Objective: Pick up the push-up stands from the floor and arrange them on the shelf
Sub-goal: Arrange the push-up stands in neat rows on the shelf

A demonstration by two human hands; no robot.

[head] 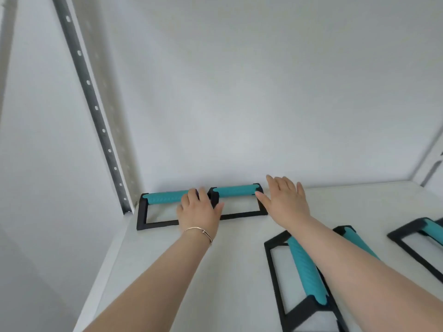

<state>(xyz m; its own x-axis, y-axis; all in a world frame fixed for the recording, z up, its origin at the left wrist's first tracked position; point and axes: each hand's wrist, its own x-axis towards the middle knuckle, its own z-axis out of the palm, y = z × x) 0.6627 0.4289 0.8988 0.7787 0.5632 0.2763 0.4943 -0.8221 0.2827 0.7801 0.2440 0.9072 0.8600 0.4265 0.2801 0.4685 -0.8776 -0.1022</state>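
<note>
Two push-up stands with black frames and teal grips stand end to end against the back wall of the white shelf (215, 271). My left hand (199, 209) lies on the right end of the left stand (165, 197), fingers bent over it, thumb spread onto the neighbouring frame. My right hand (282, 202) is open with fingers spread, its thumb touching the right end of the second stand (236, 190). Nearer me on the right lies another stand (305, 267), turned lengthwise. Part of a stand (357, 240) shows behind my right forearm, and one more stand (417, 238) is cut off by the right edge.
A perforated metal upright (96, 109) rises at the shelf's back left corner. The white wall (263, 92) closes the back. The shelf's left edge (115, 255) runs diagonally toward me, and a bracket (431, 171) shows at the far right.
</note>
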